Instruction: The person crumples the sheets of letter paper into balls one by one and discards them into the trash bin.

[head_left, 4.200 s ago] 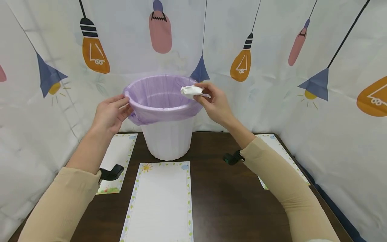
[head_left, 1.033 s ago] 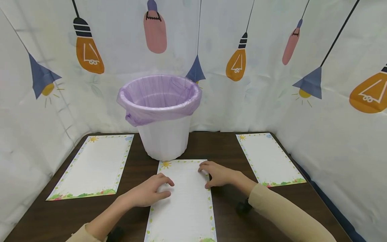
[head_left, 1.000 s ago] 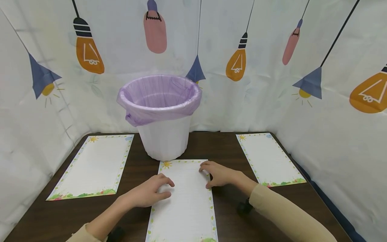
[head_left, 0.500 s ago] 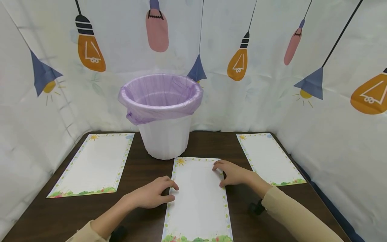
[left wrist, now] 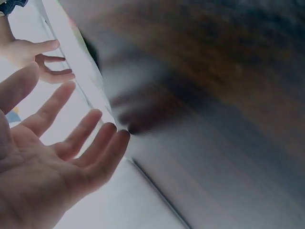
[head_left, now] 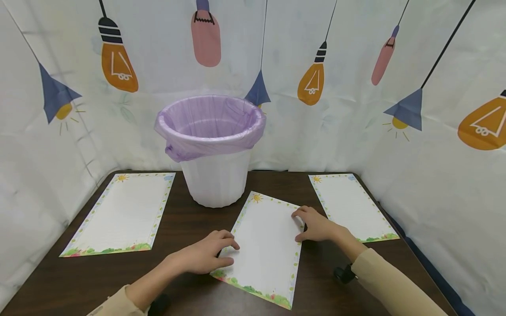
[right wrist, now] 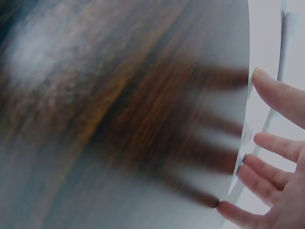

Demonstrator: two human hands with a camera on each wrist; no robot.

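A sheet of paper with a sun and plants printed on its border lies turned at an angle on the dark table. At its left edge my left hand rests, thumb and fingers apart. My right hand touches the upper right edge, its fingertips on the sheet and the thumb beside the edge. The left wrist view shows the left hand with loosely bent fingers meeting the table by the paper. In the right wrist view the right hand has spread fingers along the paper's edge.
A white bin with a purple liner over its rim stands behind the sheet. Similar bordered sheets lie at the left and right of the table. A printed curtain hangs behind and along the sides.
Some seconds ago the right hand held a crumpled white piece at the bin and the left touched the rim; that piece is out of sight. Since then the middle sheet has slid right and turned clockwise.
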